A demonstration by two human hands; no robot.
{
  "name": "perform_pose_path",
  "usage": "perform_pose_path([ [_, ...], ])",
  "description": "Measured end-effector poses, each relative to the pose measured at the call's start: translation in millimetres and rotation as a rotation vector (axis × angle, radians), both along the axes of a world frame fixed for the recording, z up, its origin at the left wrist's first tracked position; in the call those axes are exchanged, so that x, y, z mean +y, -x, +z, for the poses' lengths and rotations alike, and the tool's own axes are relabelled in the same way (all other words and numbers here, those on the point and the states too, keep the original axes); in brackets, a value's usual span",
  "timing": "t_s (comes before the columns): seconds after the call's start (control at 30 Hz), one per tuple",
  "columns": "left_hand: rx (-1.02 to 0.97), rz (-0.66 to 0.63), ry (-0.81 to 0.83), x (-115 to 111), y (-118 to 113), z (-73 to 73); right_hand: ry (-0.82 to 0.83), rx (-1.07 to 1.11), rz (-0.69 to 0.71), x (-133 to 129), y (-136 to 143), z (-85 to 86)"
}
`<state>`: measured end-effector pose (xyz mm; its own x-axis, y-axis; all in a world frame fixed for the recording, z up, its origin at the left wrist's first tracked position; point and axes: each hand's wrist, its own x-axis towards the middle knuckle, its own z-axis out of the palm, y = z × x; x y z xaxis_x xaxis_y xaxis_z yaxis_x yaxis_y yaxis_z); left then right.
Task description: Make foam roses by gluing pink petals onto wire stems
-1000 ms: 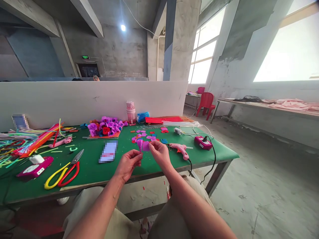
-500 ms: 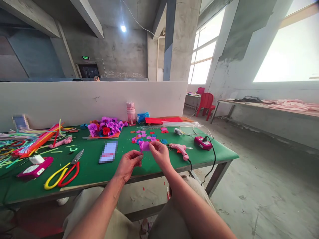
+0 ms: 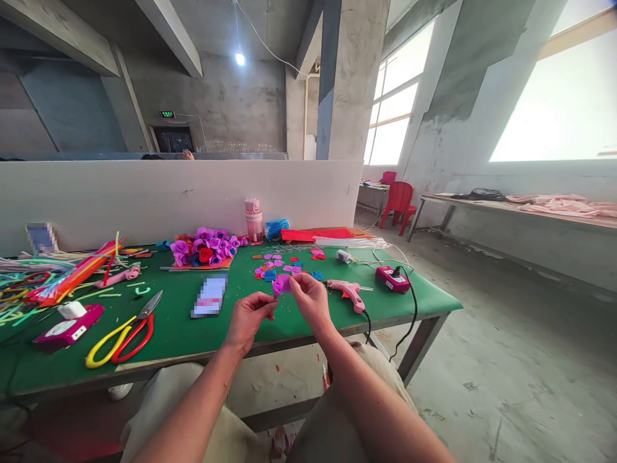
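Between my two hands, above the near part of the green table [image 3: 173, 334], is a small purple paper flower [image 3: 278, 286]. My left hand [image 3: 251, 316] pinches it low down, at its base; the stem, if there is one, is hidden by the fingers. With thumb and forefinger, my right hand [image 3: 308, 297] pinches a purple petal [image 3: 286, 283] at the flower's right side. Loose cut petals [image 3: 270, 260] in purple, red, blue and orange lie just beyond my hands. A pink glue gun [image 3: 349, 292] rests on its side to the right of my right hand.
Red-and-yellow scissors [image 3: 128, 337], a phone [image 3: 209, 296] and a bunch of finished flowers [image 3: 207, 247] lie to the left. A pink bottle [image 3: 253, 222] stands by the partition [image 3: 193, 199]. At right, a magenta power strip [image 3: 393, 278] trails a black cord over the table edge.
The purple petal in my right hand has turned and now sits closer against the flower. Both hands keep nearly the same place; the view has shifted very slightly.
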<state>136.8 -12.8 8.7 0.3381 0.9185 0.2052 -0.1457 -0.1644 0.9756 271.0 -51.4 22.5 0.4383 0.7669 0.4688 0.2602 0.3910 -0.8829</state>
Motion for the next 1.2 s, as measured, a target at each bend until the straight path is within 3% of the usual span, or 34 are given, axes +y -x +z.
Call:
perform_pose_path([
  [0.27,0.040,-0.018,-0.088,-4.1,-1.5,1.2,-0.045,-0.006,0.101,-2.7,-5.7,3.9],
  [0.7,0.013,-0.103,-0.006,-3.8,-1.4,0.5,0.020,0.009,0.115,1.1,-3.8,-3.0],
  [1.2,-0.005,-0.083,-0.006,-2.2,-0.7,-1.6,-0.010,0.045,0.118,-2.7,-0.1,1.4],
])
